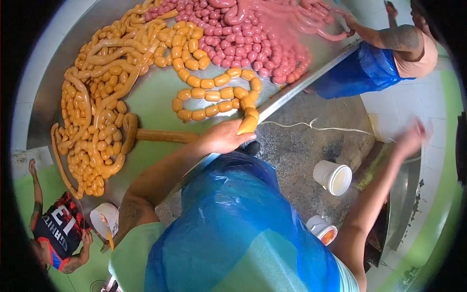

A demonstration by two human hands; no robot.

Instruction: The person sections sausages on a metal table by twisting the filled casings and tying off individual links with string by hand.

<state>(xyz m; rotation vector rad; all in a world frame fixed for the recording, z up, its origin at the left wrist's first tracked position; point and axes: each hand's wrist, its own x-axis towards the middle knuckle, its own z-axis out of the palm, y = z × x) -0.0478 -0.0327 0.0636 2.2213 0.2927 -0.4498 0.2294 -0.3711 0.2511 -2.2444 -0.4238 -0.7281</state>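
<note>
Near the metal table's edge, my left hand (pixel 226 136) is closed on the end of a chain of orange sausages (pixel 212 96), which loops back over the table (pixel 151 104). Under my left forearm lies a long tan casing (pixel 165 136). My right hand (pixel 413 137) is raised far out to the right, blurred by motion, so its fingers and anything in them cannot be made out. A thin white string (pixel 335 129) runs from near the table edge toward my right hand. A big heap of orange sausages (pixel 104 97) covers the table's left side.
Pink sausages (pixel 243 41) are heaped at the back. A co-worker in a blue apron (pixel 360 68) handles pink casing at the right. Another person in a black jersey (pixel 58 228) is at lower left. White buckets (pixel 339 179) stand on the floor; another bucket (pixel 104 220) is beside the jersey.
</note>
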